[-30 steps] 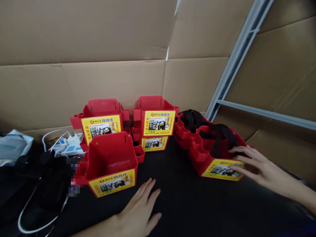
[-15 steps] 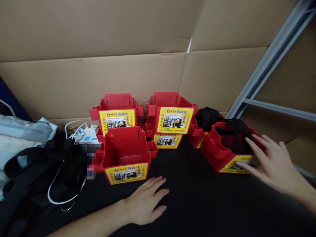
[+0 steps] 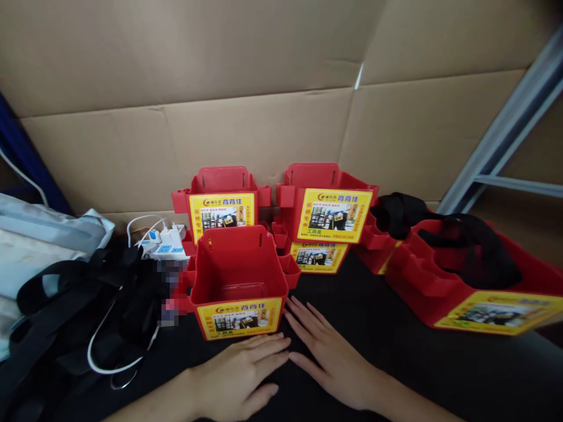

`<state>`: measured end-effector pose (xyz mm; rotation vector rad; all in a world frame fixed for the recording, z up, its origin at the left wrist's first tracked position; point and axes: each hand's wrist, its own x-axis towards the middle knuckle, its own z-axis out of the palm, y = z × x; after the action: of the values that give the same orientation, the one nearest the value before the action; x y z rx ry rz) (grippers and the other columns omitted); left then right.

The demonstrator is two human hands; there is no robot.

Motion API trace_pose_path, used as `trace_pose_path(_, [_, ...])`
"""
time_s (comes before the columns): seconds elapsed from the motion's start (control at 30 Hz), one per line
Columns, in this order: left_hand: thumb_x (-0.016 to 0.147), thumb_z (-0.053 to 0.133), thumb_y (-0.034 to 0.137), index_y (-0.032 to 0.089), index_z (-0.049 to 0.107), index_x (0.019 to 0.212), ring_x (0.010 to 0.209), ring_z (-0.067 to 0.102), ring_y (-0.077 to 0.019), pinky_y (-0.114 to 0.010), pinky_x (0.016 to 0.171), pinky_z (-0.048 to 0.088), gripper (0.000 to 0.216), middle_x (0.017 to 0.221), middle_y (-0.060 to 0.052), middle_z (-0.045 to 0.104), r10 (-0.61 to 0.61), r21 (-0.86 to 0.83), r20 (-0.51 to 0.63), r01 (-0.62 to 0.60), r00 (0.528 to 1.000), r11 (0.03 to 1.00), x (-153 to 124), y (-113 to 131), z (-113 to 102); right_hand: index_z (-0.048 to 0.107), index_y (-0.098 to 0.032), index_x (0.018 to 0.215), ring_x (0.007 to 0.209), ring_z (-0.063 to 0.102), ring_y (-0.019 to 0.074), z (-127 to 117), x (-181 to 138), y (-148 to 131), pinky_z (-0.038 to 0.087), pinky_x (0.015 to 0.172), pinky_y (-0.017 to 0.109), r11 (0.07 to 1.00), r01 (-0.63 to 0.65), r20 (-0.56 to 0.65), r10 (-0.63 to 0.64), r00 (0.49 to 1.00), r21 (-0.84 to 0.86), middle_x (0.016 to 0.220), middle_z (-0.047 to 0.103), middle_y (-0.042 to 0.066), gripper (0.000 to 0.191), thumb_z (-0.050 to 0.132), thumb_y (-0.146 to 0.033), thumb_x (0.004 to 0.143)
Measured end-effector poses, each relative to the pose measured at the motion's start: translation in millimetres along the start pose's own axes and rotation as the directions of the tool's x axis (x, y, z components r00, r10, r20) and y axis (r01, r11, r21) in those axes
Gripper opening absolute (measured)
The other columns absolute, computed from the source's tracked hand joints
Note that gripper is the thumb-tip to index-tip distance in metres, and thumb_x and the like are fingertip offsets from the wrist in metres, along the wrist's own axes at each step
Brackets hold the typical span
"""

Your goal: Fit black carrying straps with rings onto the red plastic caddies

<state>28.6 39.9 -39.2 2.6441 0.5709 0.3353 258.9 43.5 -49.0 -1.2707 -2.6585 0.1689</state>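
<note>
A red plastic tool box with a yellow label stands upright in the middle, its inside bare. Just in front of it my left hand lies flat on the black surface, fingers stretched out and holding nothing. My right hand rests flat by the box's right front corner, fingers extended, its fingertips close to the left hand's. Whether either hand touches the box I cannot tell. To the right sits another red tool box with a black strap lying in it.
Behind are a red tool box and a stack of red boxes against a cardboard wall. Left lie black webbing straps, a white cable and a white power strip. A metal frame rises at right.
My right hand has left the strap-filled box at right and come down beside the left hand. My left hand stays flat before the middle box. The view has turned slightly left.
</note>
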Motion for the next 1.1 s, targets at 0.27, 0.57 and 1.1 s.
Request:
trace_pose_path(0.27, [0.081, 0.043, 0.014, 0.021, 0.044, 0.123, 0.112, 0.051, -0.0175, -0.031, 0.095, 0.043, 0.043, 0.122, -0.007, 0.054, 0.099, 0.209, -0.2, -0.057, 0.975, 0.976, -9, 2, 5, 0.036, -0.023, 0.133, 0.132, 0.023, 0.0237, -8, -4, -2, 0.026, 0.104, 0.051, 0.998, 0.01, 0.049, -0.013, 0.999, 0.062, 0.142, 0.029, 0.008, 0.048, 0.033, -0.041, 0.089])
trace_pose_path(0.57, [0.078, 0.054, 0.027, 0.022, 0.051, 0.108, 0.113, 0.046, -0.0225, -0.038, 0.095, 0.038, 0.031, 0.119, -0.007, 0.05, -0.261, -0.282, -0.942, 0.075, -0.211, 0.956, -32, -40, -48, 0.014, -0.021, 0.141, 0.132, 0.024, 0.0203, -2, -6, 9, 0.024, 0.107, 0.045, 0.896, -0.095, -0.082, 0.144, 0.986, 0.434, 0.145, 0.023, 0.01, 0.064, 0.04, -0.042, 0.087])
trace_pose_path(1.1, [0.081, 0.044, 0.049, 0.017, 0.056, 0.109, 0.1, 0.057, -0.0237, -0.031, 0.081, 0.046, 0.044, 0.115, -0.007, 0.059, -0.705, -0.827, -0.558, -0.23, 0.438, 0.513, -12, -50, -1, 0.046, -0.027, 0.122, 0.12, 0.043, 0.0291, -11, 3, 50, 0.037, 0.098, 0.045, 0.237, 0.014, -0.133, 0.496, 0.858, 0.971, 0.13, 0.048, 0.009, 0.066, 0.066, -0.05, 0.064])
